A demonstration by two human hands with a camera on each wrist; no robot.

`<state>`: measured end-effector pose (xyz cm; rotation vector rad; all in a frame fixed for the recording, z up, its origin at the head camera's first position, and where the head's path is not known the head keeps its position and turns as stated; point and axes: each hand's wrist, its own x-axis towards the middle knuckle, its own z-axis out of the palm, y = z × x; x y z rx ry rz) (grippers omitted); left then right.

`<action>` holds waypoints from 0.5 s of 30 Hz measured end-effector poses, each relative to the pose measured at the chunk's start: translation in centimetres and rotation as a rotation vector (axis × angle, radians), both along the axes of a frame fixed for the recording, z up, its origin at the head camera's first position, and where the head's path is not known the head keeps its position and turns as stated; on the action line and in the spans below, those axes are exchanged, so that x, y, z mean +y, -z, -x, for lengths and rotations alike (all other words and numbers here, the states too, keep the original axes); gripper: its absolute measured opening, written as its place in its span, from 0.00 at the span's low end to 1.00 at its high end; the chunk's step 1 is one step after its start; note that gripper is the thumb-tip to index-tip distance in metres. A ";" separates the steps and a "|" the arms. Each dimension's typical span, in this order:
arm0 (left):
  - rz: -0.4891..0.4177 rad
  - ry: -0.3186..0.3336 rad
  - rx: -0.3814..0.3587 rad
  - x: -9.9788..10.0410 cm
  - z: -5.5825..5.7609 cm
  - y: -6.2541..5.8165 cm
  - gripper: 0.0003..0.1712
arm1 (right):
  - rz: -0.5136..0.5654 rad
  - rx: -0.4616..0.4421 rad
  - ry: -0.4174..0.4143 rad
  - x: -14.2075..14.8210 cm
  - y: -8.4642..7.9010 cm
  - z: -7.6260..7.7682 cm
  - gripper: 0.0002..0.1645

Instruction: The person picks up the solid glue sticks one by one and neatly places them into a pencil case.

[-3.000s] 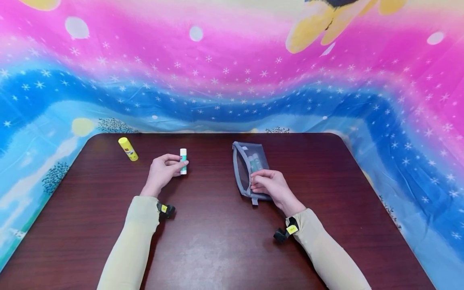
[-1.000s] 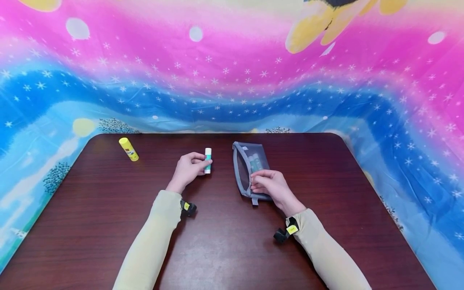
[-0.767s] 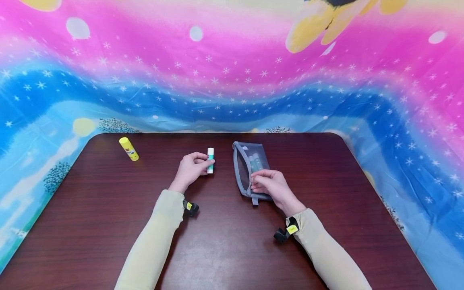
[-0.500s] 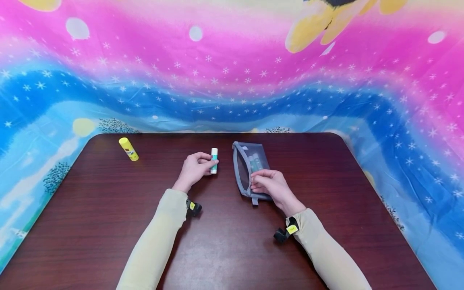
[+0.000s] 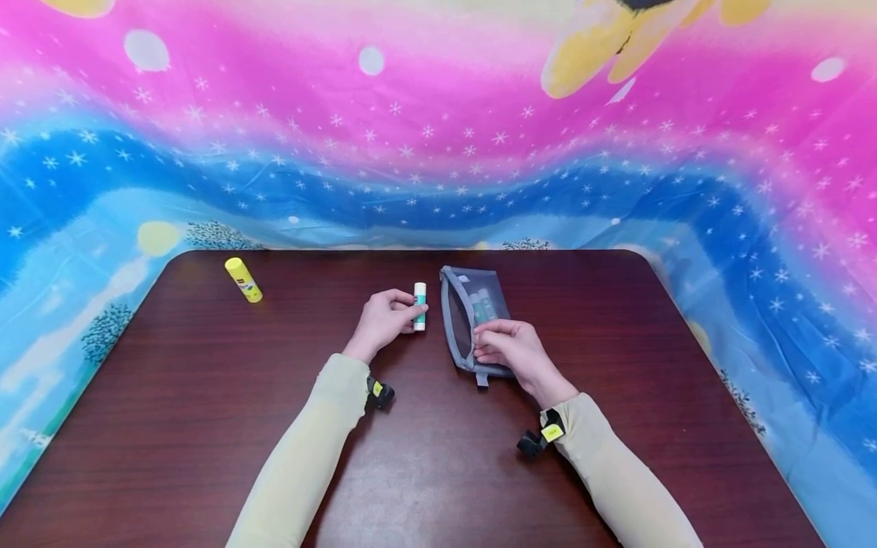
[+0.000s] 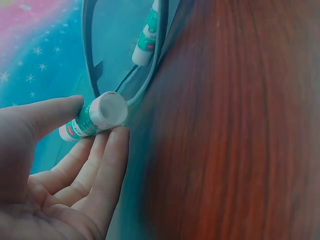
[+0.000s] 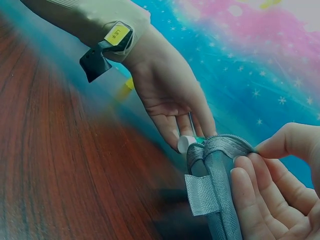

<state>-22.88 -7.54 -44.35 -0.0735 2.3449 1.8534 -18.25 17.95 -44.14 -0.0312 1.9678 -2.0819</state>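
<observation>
My left hand [image 5: 385, 320] pinches a white and green glue stick [image 5: 420, 307] upright between thumb and fingers, just left of the pouch's mouth. In the left wrist view that glue stick [image 6: 95, 117] shows its white end toward the camera. The grey mesh zipper pouch [image 5: 452, 323] has its mouth unzipped and gaping to the left. With thumb and fingers, my right hand [image 5: 510, 346] pinches the pouch's near edge by the zipper. Through the mesh, green and white glue sticks [image 5: 483, 306] show inside; one such glue stick [image 6: 146, 37] is visible in the left wrist view.
A larger yellow glue stick [image 5: 243, 280] lies at the table's back left. The dark wooden table [image 5: 425, 457] ends at a printed cloth backdrop [image 5: 411, 152] behind and along both sides. Both wrists carry black cameras [image 5: 380, 393].
My left hand has carried the white and green glue stick rightward across the table, right up beside the pouch's mouth. The right hand and the pouch have stayed in place.
</observation>
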 end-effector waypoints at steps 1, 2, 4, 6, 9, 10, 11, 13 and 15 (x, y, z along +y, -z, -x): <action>0.000 0.002 -0.001 0.2 0.0 0.0 0.18 | 0.000 0.000 0.001 0.0 0.0 0.0 0.19; 0.003 0.003 -0.002 0.4 0.0 0.0 0.18 | 0.000 0.002 0.001 0.0 0.0 0.0 0.19; 0.006 0.003 -0.004 0.9 0.0 0.0 0.18 | -0.001 0.003 0.003 0.0 0.0 0.0 0.19; 0.014 0.004 -0.002 1.3 0.0 -0.1 0.19 | 0.001 0.001 0.006 0.0 -0.1 0.0 0.19; 0.013 0.004 0.003 1.8 0.0 -0.1 0.19 | 0.003 0.000 0.012 0.0 -0.1 0.0 0.18; 0.015 0.003 0.006 2.0 0.1 -0.1 0.19 | 0.006 0.000 0.014 0.0 -0.1 0.0 0.18; 0.014 0.005 0.009 2.1 0.1 -0.1 0.19 | 0.010 0.000 0.015 0.0 -0.1 -0.1 0.18; 0.014 0.007 0.008 2.3 0.1 0.0 0.19 | 0.019 0.001 0.018 0.0 -0.1 0.0 0.17; 0.014 0.010 0.007 2.5 0.2 -0.1 0.19 | 0.029 0.001 0.018 0.0 -0.1 0.0 0.18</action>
